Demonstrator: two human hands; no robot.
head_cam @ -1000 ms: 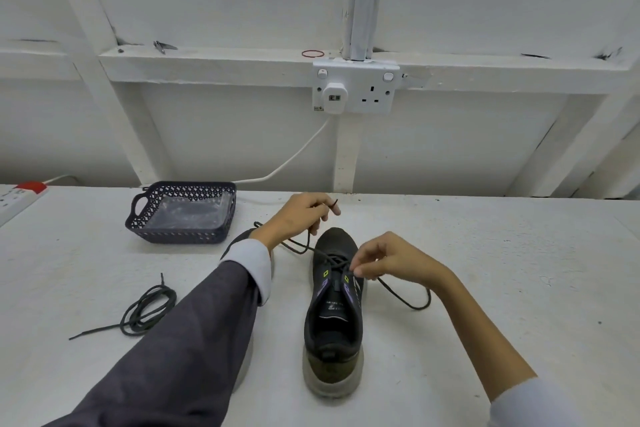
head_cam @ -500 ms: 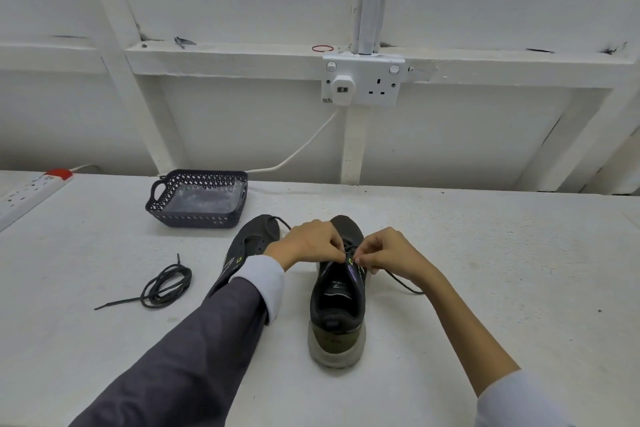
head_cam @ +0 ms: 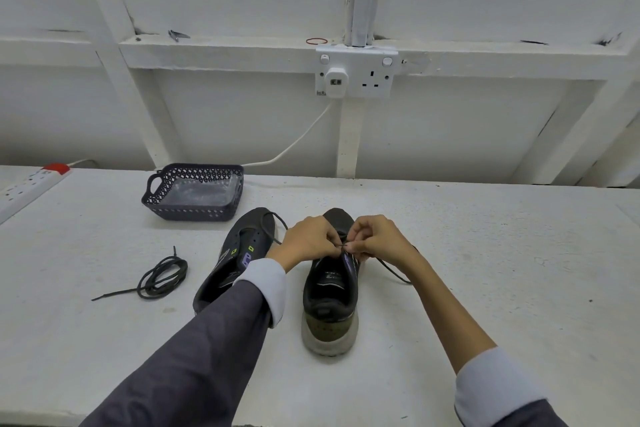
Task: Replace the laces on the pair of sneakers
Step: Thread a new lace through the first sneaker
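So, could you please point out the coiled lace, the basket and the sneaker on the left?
coiled lace (head_cam: 162, 274): head view, on the strands crossing the coil.
basket (head_cam: 188, 211): head view, on its front wall.
left sneaker (head_cam: 249, 230): head view, on the upper, toward the toe.

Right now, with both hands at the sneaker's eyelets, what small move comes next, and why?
Probably push the lace tip through the next eyelet and draw it snug: left hand and right hand both pinch it above the sneaker, and slack lace lies loose on the table.
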